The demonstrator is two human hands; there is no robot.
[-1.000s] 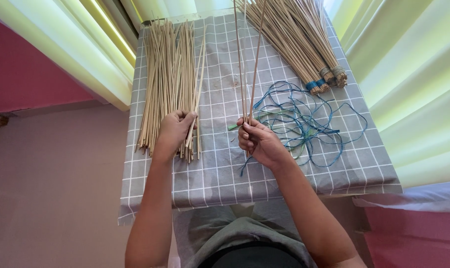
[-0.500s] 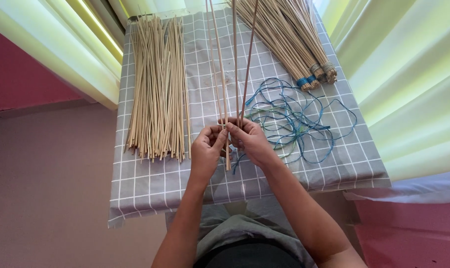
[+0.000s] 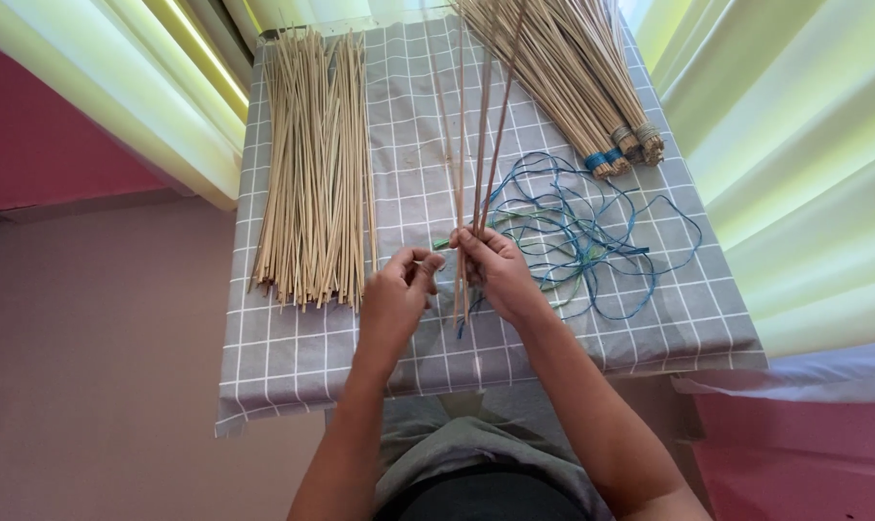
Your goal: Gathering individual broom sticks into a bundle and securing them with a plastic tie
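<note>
My right hand (image 3: 495, 273) grips a few long thin sticks (image 3: 478, 164) near their lower ends; they fan upward over the table. My left hand (image 3: 397, 294) is beside it, fingers curled with the fingertips pinched together close to the sticks, and I cannot tell whether it holds anything. A loose pile of pale sticks (image 3: 312, 164) lies to the left of my left hand. A tangle of blue and green string (image 3: 592, 232) lies just right of my right hand.
The table carries a grey checked cloth (image 3: 283, 367). Tied bundles of sticks (image 3: 573, 87) with blue bindings lie at the back right. Light curtains hang on both sides; a pink wall is at the left.
My left hand left the loose pile, came to the sticks in my right hand, and has now drawn slightly back to the left. The held sticks stay upright.
</note>
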